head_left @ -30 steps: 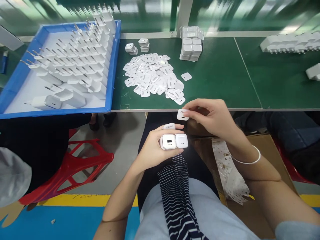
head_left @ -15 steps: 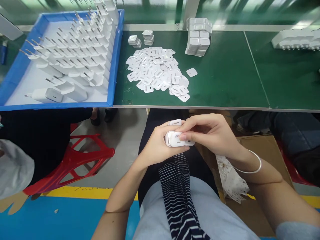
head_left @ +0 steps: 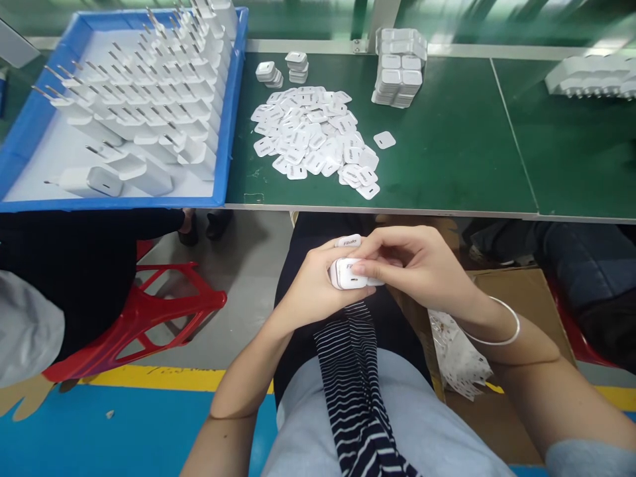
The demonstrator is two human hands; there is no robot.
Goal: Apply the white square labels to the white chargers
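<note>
My left hand point(head_left: 312, 283) is wrapped round several small white plates point(head_left: 354, 281) with rounded corners, held above my lap. One more plate with dark lettering point(head_left: 349, 241) sticks up beyond its fingers. My right hand point(head_left: 415, 265) pinches at the front plate, thumb on its face; the fingertips behind are hidden. In front of me on the green table point(head_left: 447, 146) lies a loose pile of white plates point(head_left: 308, 136), with a single plate point(head_left: 384, 140) to its right. Two short stacks point(head_left: 297, 67) stand behind the pile.
A blue-rimmed tray point(head_left: 229, 119) of white plug adapters point(head_left: 149, 99) is at the left. Clear packs point(head_left: 399, 76) stand at the back, more white parts point(head_left: 591, 76) at the right. Below are a red stool point(head_left: 163, 298), a cardboard box point(head_left: 527, 311) and a seated person's dark clothing point(head_left: 64, 285).
The view has shifted slightly, so the table things sit a little higher. My right thumb and the plates in my hands have moved very slightly; both hands keep their hold.
</note>
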